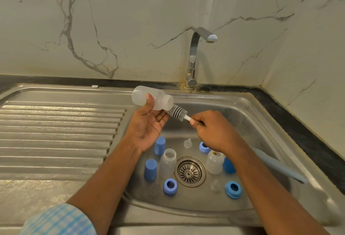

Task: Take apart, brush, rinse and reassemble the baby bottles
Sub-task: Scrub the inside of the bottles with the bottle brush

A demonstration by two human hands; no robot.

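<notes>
In the head view, a clear bottle (141, 94) is held on its side above the sink (242, 122), at 12 o'clock from the drain (190, 171), pinched between thumb and fingers of the left grip (147, 128), with its open mouth turned to 3 o'clock. A grey-bristled brush (177, 112) is clasped by its handle in the right grip (212, 132), its tip at that mouth. A second bottle (168, 161) is seen at 9 o'clock of the drain, a third bottle (214, 161) at 3 o'clock and a blue ring (169, 186) at 7 o'clock.
</notes>
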